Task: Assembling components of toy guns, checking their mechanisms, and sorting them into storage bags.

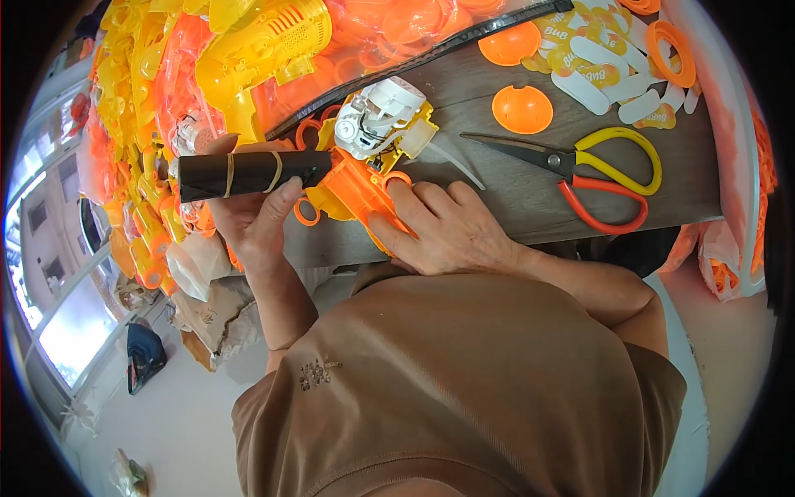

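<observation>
My left hand (252,219) grips a thick black screwdriver handle (248,172) wound with rubber bands, its tip pointing right into an orange and yellow toy gun body (364,195). A white mechanism (383,116) sits exposed in the top of that toy. My right hand (447,232) presses down on the toy's orange grip, holding it against the dark wooden table (513,190).
Scissors (596,170) with yellow and red handles lie to the right. Orange round caps (522,109), an orange ring (671,51) and white and yellow stickers (596,70) lie behind them. A heap of yellow and orange toy gun parts (215,58) fills the back left.
</observation>
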Action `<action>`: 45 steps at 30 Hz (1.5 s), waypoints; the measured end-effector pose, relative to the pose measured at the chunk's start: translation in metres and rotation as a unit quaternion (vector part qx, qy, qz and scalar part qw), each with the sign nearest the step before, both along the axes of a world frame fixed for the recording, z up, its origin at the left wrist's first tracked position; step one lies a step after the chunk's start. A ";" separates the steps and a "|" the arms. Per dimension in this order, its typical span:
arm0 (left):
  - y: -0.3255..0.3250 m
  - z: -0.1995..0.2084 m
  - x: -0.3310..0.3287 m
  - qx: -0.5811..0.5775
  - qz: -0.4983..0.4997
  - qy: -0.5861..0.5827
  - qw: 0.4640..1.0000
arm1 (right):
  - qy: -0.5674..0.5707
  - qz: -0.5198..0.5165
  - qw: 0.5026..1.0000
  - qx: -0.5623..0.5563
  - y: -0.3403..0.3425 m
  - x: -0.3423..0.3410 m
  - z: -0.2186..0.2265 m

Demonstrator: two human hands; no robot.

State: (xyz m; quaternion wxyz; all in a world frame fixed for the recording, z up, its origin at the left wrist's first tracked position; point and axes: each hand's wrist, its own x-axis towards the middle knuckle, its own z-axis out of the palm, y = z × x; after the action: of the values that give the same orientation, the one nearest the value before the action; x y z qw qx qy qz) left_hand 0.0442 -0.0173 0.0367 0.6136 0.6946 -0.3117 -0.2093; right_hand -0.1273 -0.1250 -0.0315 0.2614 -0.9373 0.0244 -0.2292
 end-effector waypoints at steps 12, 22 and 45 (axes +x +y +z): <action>-0.003 -0.017 -0.009 0.014 0.010 -0.070 0.997 | -0.014 0.011 1.000 -0.005 0.000 0.000 -0.001; 0.001 -0.013 -0.002 -0.033 0.022 0.027 0.999 | -0.024 0.015 1.000 -0.002 -0.001 0.000 -0.001; -0.005 -0.016 -0.018 0.022 -0.029 -0.133 0.990 | -0.033 0.050 0.998 0.002 -0.004 0.002 -0.001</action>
State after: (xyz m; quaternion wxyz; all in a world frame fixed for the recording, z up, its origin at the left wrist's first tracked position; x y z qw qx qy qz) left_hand 0.0259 -0.0224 0.0208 0.5450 0.7202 -0.4060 -0.1396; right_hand -0.1253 -0.1287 -0.0329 0.2746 -0.9288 -0.0306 -0.2469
